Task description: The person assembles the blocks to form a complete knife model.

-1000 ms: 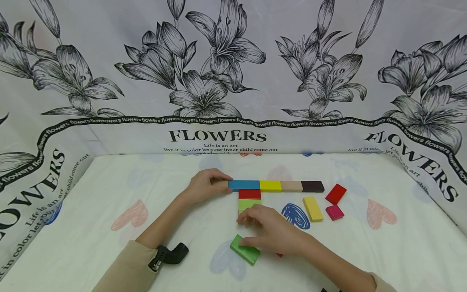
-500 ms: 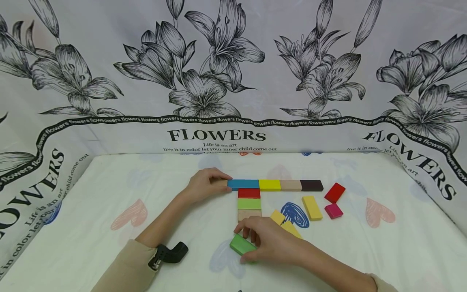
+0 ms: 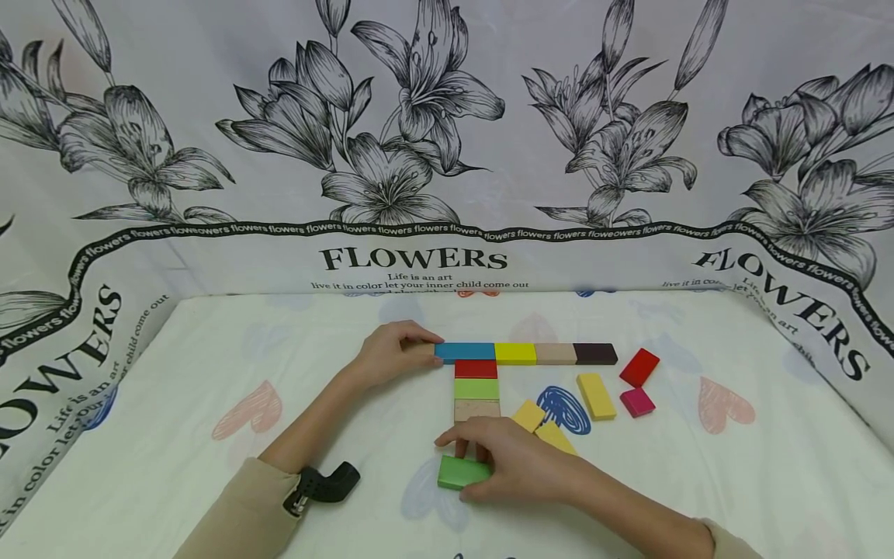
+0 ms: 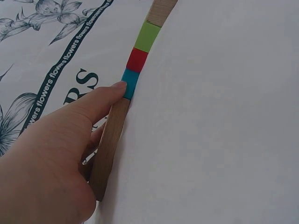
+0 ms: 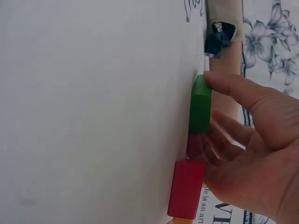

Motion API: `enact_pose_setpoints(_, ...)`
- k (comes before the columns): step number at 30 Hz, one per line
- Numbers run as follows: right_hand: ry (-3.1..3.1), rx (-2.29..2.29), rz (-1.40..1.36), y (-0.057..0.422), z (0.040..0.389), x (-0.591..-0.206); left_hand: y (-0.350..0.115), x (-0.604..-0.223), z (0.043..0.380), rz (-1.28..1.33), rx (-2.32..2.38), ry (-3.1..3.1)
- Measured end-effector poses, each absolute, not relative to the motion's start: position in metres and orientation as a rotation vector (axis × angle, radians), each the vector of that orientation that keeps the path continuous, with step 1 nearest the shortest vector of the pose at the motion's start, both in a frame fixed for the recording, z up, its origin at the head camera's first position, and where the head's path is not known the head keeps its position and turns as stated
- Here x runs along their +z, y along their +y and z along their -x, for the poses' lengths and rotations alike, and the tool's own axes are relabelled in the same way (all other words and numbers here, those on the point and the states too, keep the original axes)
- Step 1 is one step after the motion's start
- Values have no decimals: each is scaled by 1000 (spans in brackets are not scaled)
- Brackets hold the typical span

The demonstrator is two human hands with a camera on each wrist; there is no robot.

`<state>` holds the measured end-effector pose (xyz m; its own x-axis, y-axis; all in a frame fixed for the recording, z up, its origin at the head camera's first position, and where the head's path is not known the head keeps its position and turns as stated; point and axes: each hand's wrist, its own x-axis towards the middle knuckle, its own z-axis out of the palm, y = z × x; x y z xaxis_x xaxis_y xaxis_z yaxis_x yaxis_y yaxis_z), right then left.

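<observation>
Right hand [image 3: 520, 460] has its grip clamped on green block [image 3: 457, 472], near the pale wooden block [image 3: 477, 409], at or just above the worktop [image 3: 391, 435]; left hand [image 3: 393, 355] pinches blue block [image 3: 469, 352]; green block judged light, rigid, smooth, best held across its long sides.

A white backdrop [image 3: 174, 46] fills the upper half, printed with black flowers [image 3: 387, 186] over a wavy dark band [image 3: 429, 229] and the word FLOWERS [image 3: 414, 259]. Below lies a white cloth [image 3: 154, 466] with pink hearts [image 3: 261, 413] at left and right, a blue scribble [image 3: 569, 413] right of centre.
</observation>
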<state>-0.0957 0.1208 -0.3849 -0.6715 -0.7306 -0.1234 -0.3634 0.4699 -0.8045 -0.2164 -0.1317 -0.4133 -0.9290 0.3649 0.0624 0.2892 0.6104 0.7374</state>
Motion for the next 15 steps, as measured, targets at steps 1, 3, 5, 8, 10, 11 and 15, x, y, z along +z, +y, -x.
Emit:
enact_pose_setpoints(1,2276,-1077,901,120,96,-385,-132,-413,216,-553,1226,2734)
enact_pose_setpoints(3,2288,-1074,859,117,95,-383,-132,-413,216,-544,1224,2734)
enact_pose_setpoints(5,2297,-1065,840,116,95,-381,-132,-413,216,-537,1226,2731)
enact_pose_setpoints(8,2304,-1052,842,114,94,-380,-133,-413,215,-532,1226,2731)
enact_pose_setpoints(10,2305,-1041,850,114,95,-378,-133,-413,216,-537,1227,2731)
enact_pose_setpoints(11,2307,-1038,858,114,95,-378,-133,-413,216,-543,1227,2731)
enact_pose_setpoints(15,2320,-1036,888,116,99,-375,-133,-414,217,-557,1225,2733)
